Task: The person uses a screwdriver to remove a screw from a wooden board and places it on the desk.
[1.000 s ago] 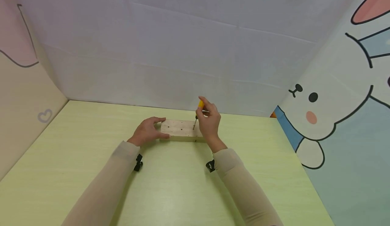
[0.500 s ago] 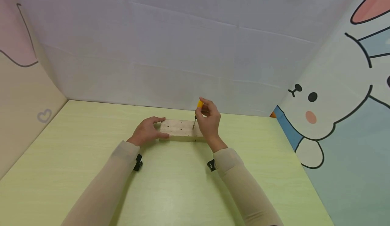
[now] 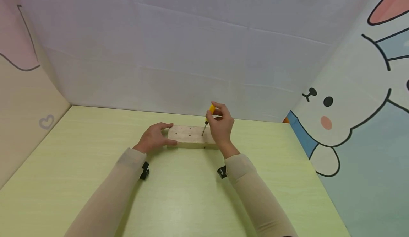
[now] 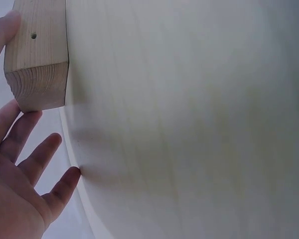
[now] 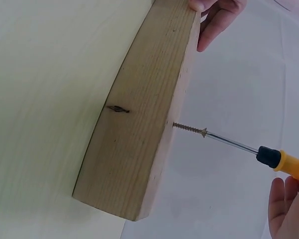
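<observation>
A pale wooden block [image 3: 183, 137] with small dark holes in its top lies on the table. My left hand [image 3: 154, 136] grips its left end, thumb on the near side and fingers at the far side; the last two fingers stand off the wood in the left wrist view. In my right hand [image 3: 222, 127] is a screwdriver [image 5: 284, 163] with a yellow and black handle, pinched between thumb and fingers. Its tip meets the head of a screw [image 5: 189, 128], which stands partly out of the block's top with much thread showing. The screwdriver leans slightly right in the head view.
The light yellow-green table [image 3: 179, 201] spreads around the block. Close behind runs a white wall [image 3: 191, 52]. A panel with a cartoon rabbit [image 3: 348, 116] borders the right side, and another panel [image 3: 28, 98] the left. Dark straps [image 3: 145, 170] sit at both wrists.
My right hand has shifted a little to the right, and the screwdriver handle tilts slightly more that way. The left hand and block stay in place.
</observation>
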Demonstrator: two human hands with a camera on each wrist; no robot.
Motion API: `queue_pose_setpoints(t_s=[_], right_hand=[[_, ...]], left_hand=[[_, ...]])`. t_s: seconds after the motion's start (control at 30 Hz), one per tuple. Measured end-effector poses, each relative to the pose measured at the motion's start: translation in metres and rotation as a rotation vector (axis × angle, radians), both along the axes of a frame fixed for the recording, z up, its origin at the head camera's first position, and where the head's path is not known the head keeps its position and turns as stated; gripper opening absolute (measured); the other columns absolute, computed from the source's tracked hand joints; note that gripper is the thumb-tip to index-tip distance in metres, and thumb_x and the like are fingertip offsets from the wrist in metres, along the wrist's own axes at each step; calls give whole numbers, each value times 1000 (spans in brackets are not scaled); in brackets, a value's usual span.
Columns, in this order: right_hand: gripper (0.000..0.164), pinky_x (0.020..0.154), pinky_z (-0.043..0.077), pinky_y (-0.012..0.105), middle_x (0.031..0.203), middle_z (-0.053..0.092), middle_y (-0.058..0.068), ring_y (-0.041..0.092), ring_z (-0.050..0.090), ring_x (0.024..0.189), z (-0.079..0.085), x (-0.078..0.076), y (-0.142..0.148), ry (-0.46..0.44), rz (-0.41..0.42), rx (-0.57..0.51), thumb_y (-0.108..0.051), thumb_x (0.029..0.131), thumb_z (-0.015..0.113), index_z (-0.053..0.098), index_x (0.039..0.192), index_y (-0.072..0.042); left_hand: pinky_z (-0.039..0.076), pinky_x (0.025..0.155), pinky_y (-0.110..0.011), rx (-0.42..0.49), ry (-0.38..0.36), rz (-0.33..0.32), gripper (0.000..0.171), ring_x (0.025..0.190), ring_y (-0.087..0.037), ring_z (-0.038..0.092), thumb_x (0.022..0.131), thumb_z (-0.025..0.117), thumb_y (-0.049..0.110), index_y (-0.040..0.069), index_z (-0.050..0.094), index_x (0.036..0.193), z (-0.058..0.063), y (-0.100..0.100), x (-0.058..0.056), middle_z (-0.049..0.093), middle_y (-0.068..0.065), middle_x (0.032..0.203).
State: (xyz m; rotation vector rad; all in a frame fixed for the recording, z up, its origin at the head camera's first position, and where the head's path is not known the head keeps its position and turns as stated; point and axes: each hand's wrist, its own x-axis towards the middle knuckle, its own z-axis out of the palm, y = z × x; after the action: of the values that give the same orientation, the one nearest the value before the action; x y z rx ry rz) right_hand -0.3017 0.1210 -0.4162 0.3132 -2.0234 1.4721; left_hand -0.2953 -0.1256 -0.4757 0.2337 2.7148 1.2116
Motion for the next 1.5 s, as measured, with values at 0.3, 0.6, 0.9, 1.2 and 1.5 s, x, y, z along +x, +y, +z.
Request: queue_pose_setpoints(t_s=[0.3, 0.6, 0.9, 1.2, 1.5], right_hand=[[34, 72, 54, 18, 103, 67, 22, 28, 66, 86, 4, 1, -5, -53, 43, -29, 1, 90, 59, 66, 121, -11], [31, 75, 58, 42, 106, 62, 26, 35, 65, 86, 30, 23, -13, 17, 46, 4, 6, 89, 56, 64, 119, 2], [29, 67, 53, 22, 93, 68, 23, 34, 67, 80, 31, 21, -6, 46, -18, 33, 0, 88, 66, 66, 117, 0], [30, 71, 55, 17, 95, 68, 25, 35, 68, 82, 35, 25, -4, -10, 38, 22, 2, 90, 61, 66, 120, 1], [25, 68, 52, 14, 101, 64, 23, 34, 67, 84, 39, 26, -5, -35, 17, 0, 0, 89, 63, 68, 114, 1]], left_hand=[[38, 107, -54, 2, 1, 4, 83, 139, -33, 36, 69, 84, 47, 26, 50, 142, 4, 1, 2, 43, -8, 150], [38, 108, -54, 7, -1, 7, 84, 140, -33, 35, 68, 84, 47, 26, 50, 141, 5, 3, 2, 42, -7, 150], [38, 107, -54, 6, -2, 13, 85, 140, -32, 35, 67, 84, 50, 27, 50, 141, 4, 2, 1, 42, -7, 150], [39, 106, -54, 6, 5, 0, 85, 139, -34, 37, 68, 84, 50, 27, 50, 142, 5, 0, 1, 43, -10, 149], [39, 106, -55, 15, -13, 1, 84, 139, -34, 36, 69, 83, 48, 26, 49, 143, 9, 1, 5, 42, -10, 150]])
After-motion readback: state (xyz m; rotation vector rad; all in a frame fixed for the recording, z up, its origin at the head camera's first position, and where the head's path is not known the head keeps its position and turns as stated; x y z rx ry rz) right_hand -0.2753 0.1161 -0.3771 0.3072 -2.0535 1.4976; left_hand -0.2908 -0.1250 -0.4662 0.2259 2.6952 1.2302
